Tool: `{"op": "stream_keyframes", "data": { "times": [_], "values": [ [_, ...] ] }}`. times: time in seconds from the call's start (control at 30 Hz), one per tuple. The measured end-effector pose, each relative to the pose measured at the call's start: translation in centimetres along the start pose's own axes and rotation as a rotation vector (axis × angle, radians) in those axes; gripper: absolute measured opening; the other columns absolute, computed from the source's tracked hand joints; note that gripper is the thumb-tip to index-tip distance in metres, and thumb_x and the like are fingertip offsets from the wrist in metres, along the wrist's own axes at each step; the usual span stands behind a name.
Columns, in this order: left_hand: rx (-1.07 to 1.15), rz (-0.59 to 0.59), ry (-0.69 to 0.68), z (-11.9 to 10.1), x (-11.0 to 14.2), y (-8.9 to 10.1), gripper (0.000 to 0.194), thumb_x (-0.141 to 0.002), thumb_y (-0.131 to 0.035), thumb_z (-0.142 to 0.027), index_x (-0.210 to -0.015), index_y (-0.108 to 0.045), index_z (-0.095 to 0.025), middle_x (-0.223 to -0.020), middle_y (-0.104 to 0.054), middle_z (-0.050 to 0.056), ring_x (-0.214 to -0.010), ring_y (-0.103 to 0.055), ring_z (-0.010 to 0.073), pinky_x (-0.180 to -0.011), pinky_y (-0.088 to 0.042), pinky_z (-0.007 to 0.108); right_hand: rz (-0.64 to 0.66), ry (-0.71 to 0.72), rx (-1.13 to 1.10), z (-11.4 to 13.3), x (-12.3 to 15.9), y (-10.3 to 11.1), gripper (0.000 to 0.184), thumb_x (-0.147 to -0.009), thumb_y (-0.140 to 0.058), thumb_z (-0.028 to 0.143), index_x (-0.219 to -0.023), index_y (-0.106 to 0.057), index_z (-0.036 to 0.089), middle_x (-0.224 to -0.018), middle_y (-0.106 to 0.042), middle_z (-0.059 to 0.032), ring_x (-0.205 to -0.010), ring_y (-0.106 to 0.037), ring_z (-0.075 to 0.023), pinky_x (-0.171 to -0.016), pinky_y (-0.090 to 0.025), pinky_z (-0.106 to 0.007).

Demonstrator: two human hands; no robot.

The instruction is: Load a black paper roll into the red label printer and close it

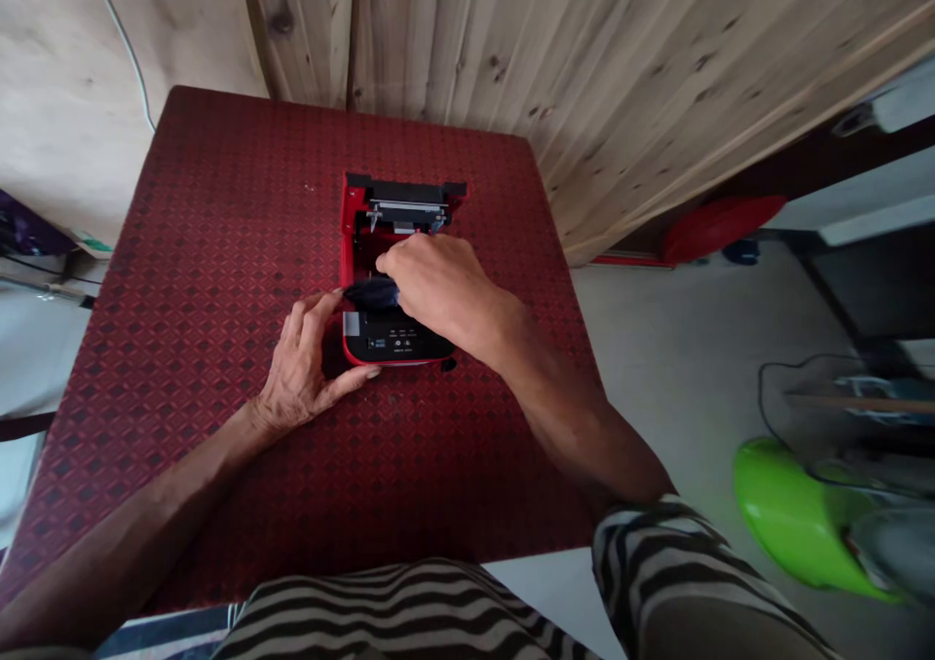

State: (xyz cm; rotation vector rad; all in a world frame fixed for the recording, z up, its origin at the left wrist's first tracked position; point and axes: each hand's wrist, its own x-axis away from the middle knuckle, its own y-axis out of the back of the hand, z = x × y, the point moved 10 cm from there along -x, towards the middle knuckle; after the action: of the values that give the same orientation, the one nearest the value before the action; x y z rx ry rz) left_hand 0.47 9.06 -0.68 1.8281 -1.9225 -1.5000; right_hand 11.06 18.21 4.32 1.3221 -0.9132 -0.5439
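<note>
A small red and black printer (pixel 398 339), which looks like a label printer, stands on the table with its lid (pixel 406 193) raised at the back. My left hand (pixel 307 358) grips its near left corner, fingertips at the left side and thumb along the front edge. Over the open compartment is my right hand (pixel 445 285), closed with the fingers bent down. A dark, soft-looking cloth (pixel 371 295) sticks out to the left beneath it, at the compartment's near edge. My right fingertips and much of the compartment are hidden by the hand.
The table (pixel 219 251) has a red patterned cover and stands against a wooden plank wall (pixel 467 47). On the floor at the right is a bright green plastic item (pixel 796 514). A pale cable (pixel 124 37) hangs at the upper left.
</note>
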Motion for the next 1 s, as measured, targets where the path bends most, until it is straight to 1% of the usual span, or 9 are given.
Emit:
{"op": "stream_keyframes", "data": {
  "times": [0.13, 0.27, 0.47, 0.57, 0.63, 0.77, 0.83, 0.93, 1.0],
  "values": [
    [-0.008, 0.001, -0.010, -0.1, 0.0, 0.0, 0.092, -0.095, -0.069, -0.066, -0.164, -0.030, -0.020, -0.141, -0.060, 0.020, -0.129, -0.062, 0.0338, -0.106, -0.060, 0.052, 0.035, -0.006, -0.038, -0.7, -0.7, -0.8, 0.042, -0.100, -0.045, 0.000, -0.123, -0.079, 0.011, -0.113, -0.080, -0.0191, -0.107, -0.076, -0.0312, -0.084, -0.054, -0.039],
    [-0.018, 0.009, -0.007, 0.0, 0.1, -0.1, 0.093, -0.095, -0.068, -0.067, -0.165, -0.029, -0.020, -0.142, -0.060, 0.020, -0.130, -0.062, 0.0340, -0.107, -0.060, 0.052, 0.098, 0.013, -0.073, -0.6, -1.1, -1.5, 0.043, -0.099, -0.045, 0.000, -0.123, -0.079, 0.010, -0.115, -0.080, -0.0205, -0.109, -0.075, -0.0322, -0.086, -0.055, -0.039],
    [-0.015, 0.015, -0.007, 0.0, 0.0, -0.1, 0.095, -0.095, -0.069, -0.067, -0.167, -0.027, -0.022, -0.144, -0.060, 0.020, -0.131, -0.061, 0.0350, -0.107, -0.060, 0.054, 0.083, 0.025, -0.128, -0.9, -0.8, -1.4, 0.041, -0.098, -0.047, 0.000, -0.118, -0.080, 0.012, -0.116, -0.080, -0.0195, -0.107, -0.075, -0.0299, -0.085, -0.053, -0.038],
    [-0.002, 0.010, -0.004, 0.1, 0.1, 0.0, 0.095, -0.094, -0.071, -0.066, -0.166, -0.028, -0.022, -0.143, -0.060, 0.019, -0.131, -0.061, 0.0349, -0.107, -0.060, 0.054, 0.015, 0.106, -0.204, -1.1, -0.1, -0.7, 0.041, -0.095, -0.047, -0.003, -0.113, -0.080, 0.014, -0.112, -0.081, -0.0149, -0.102, -0.075, -0.0249, -0.087, -0.051, -0.035],
    [0.002, 0.019, 0.003, 0.2, 0.1, -0.1, 0.095, -0.093, -0.072, -0.066, -0.166, -0.029, -0.022, -0.144, -0.060, 0.019, -0.131, -0.061, 0.0352, -0.107, -0.060, 0.055, -0.032, 0.187, -0.296, -1.0, 0.9, -0.1, 0.044, -0.092, -0.047, -0.006, -0.113, -0.079, 0.016, -0.114, -0.081, -0.0111, -0.106, -0.074, -0.0223, -0.093, -0.051, -0.034],
    [-0.006, 0.025, 0.006, 0.3, 0.1, -0.1, 0.094, -0.094, -0.071, -0.066, -0.166, -0.027, -0.023, -0.145, -0.060, 0.019, -0.133, -0.061, 0.0357, -0.108, -0.059, 0.056, -0.183, 0.286, -0.486, -0.6, 3.7, 1.7, 0.050, -0.090, -0.046, -0.007, -0.128, -0.072, 0.013, -0.129, -0.077, -0.0101, -0.116, -0.071, -0.0202, -0.104, -0.051, -0.034],
    [-0.014, 0.020, 0.002, 0.2, 0.1, -0.1, 0.094, -0.094, -0.071, -0.066, -0.166, -0.027, -0.023, -0.145, -0.059, 0.019, -0.133, -0.061, 0.0355, -0.108, -0.059, 0.055, -0.237, 0.295, -0.541, -0.1, 5.1, 2.0, 0.043, -0.091, -0.053, -0.001, -0.129, -0.070, 0.011, -0.128, -0.075, -0.0114, -0.112, -0.071, -0.0212, -0.103, -0.053, -0.035],
    [-0.014, 0.014, -0.007, 0.1, 0.2, 0.0, 0.092, -0.095, -0.069, -0.067, -0.165, -0.029, -0.024, -0.144, -0.060, 0.018, -0.132, -0.061, 0.0354, -0.107, -0.058, 0.055, -0.306, 0.266, -0.567, 0.5, 6.9, 1.5, 0.030, -0.095, -0.071, 0.018, -0.124, -0.071, 0.011, -0.123, -0.074, -0.0128, -0.110, -0.070, -0.0252, -0.100, -0.056, -0.040],
    [0.026, 0.009, -0.009, 0.1, 0.3, 0.3, 0.088, -0.097, -0.062, -0.071, -0.164, -0.031, -0.023, -0.143, -0.060, 0.018, -0.130, -0.061, 0.0353, -0.107, -0.057, 0.055, -0.403, 0.236, -0.531, 0.6, 7.8, 1.3, 0.019, -0.099, -0.072, 0.024, -0.114, -0.073, 0.012, -0.114, -0.075, -0.0116, -0.107, -0.069, -0.0254, -0.099, -0.057, -0.041]
  ]
}}
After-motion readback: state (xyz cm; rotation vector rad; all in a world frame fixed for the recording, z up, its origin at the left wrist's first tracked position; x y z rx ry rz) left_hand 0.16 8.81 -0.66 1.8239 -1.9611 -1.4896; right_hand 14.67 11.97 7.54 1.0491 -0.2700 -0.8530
